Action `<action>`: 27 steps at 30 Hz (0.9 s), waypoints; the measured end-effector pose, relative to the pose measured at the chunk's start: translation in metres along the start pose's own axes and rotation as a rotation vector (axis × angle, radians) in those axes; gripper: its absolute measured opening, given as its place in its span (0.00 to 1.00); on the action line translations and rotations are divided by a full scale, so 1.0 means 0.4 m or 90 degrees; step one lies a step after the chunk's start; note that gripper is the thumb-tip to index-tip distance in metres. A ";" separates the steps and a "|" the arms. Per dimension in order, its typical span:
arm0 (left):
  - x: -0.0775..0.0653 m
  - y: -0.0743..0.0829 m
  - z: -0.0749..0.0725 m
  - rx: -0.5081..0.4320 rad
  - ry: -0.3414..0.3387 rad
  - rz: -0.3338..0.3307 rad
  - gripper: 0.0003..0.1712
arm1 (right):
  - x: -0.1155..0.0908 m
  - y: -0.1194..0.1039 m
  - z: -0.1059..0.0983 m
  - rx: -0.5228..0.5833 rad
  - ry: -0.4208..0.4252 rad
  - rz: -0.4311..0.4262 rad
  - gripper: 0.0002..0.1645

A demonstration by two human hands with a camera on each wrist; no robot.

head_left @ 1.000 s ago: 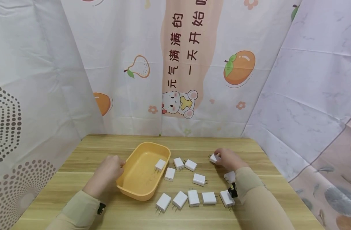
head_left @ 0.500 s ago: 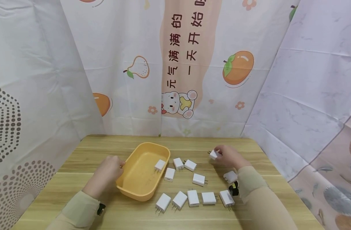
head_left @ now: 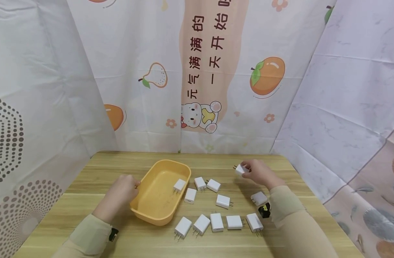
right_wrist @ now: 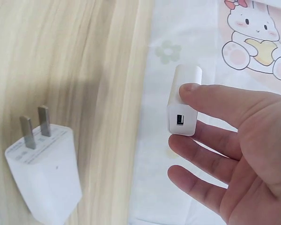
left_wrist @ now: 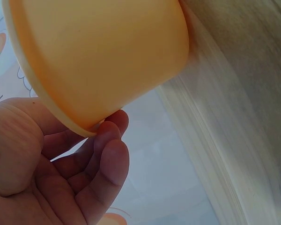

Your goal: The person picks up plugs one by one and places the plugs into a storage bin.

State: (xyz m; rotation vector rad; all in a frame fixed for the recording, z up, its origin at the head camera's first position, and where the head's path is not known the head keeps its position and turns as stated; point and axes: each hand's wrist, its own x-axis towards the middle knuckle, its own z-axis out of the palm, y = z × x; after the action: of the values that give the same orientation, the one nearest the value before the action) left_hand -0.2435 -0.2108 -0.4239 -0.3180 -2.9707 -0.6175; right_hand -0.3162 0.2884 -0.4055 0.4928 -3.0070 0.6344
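Observation:
My right hand (head_left: 259, 173) pinches a white USB wall charger (head_left: 240, 170) at the right rear of the table, its prongs pointing left. In the right wrist view the thumb lies on top of this charger (right_wrist: 183, 101) with fingers beneath, and its USB port faces the camera. My left hand (head_left: 123, 190) holds the left rim of a yellow plastic basin (head_left: 158, 193). The left wrist view shows thumb and curled fingers at the basin's rim (left_wrist: 61, 115). One white charger (head_left: 179, 185) lies inside the basin, by its right wall.
Several more white chargers lie right of the basin, such as one charger (head_left: 223, 201) mid-table. A front row of chargers includes one (head_left: 217, 222). Another charger (head_left: 259, 198) lies near the right wrist. Printed curtains (head_left: 145, 118) hang behind the wooden table (head_left: 119, 163).
My right hand has risen a little with the charger in its grip, up off the tabletop and slightly to the right. The left hand and the basin stay where they were.

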 end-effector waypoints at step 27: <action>-0.001 0.001 -0.004 0.003 0.006 0.016 0.15 | -0.032 -0.075 -0.060 -0.020 0.098 -0.097 0.20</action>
State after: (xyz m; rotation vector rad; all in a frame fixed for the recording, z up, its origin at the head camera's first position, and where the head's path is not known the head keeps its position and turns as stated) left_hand -0.2431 -0.2110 -0.4223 -0.3504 -2.9541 -0.6064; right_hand -0.2953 0.2757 -0.3730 0.6329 -2.7985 0.5845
